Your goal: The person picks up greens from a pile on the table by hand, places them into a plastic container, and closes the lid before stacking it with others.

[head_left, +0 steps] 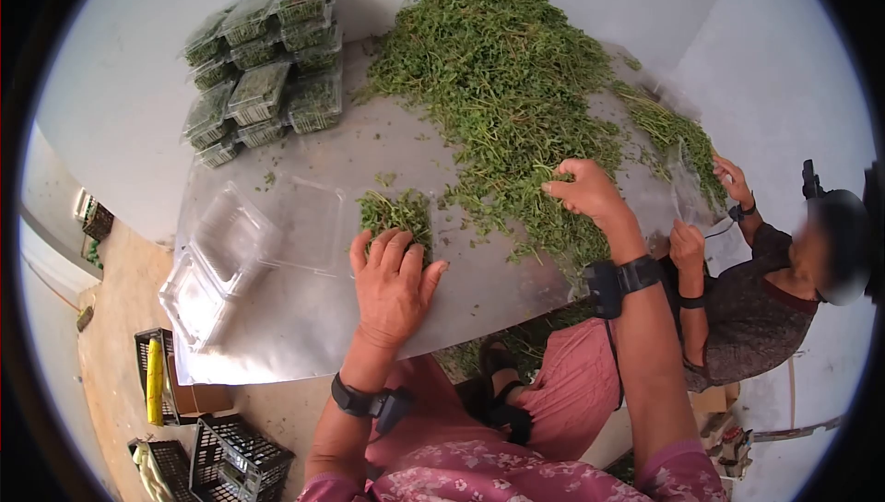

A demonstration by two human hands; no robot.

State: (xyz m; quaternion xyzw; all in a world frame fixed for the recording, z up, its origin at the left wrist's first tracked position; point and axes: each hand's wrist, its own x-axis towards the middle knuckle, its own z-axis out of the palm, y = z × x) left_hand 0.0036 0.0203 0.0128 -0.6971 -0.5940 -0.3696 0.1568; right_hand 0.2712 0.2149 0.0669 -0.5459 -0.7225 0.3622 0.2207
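Note:
My left hand (398, 283) lies with its fingers stretched over a clump of leafy green sprigs (395, 214), which sits in a clear plastic clamshell box with its lid (313, 225) folded open to the left. My right hand (590, 192) is at the near side of a big heap of leafy greens (502, 59). Its thumb and forefinger are pinched on some sprigs at the heap's edge. The other fingers are curled in.
Stacked filled clamshells (260, 92) stand at the back left; open clamshells (226, 244) lie at the table's left edge. A co-worker (751, 308) on the right handles a clear bag (684, 184) beside more greens (668, 129). Black crates (235, 460) are on the floor.

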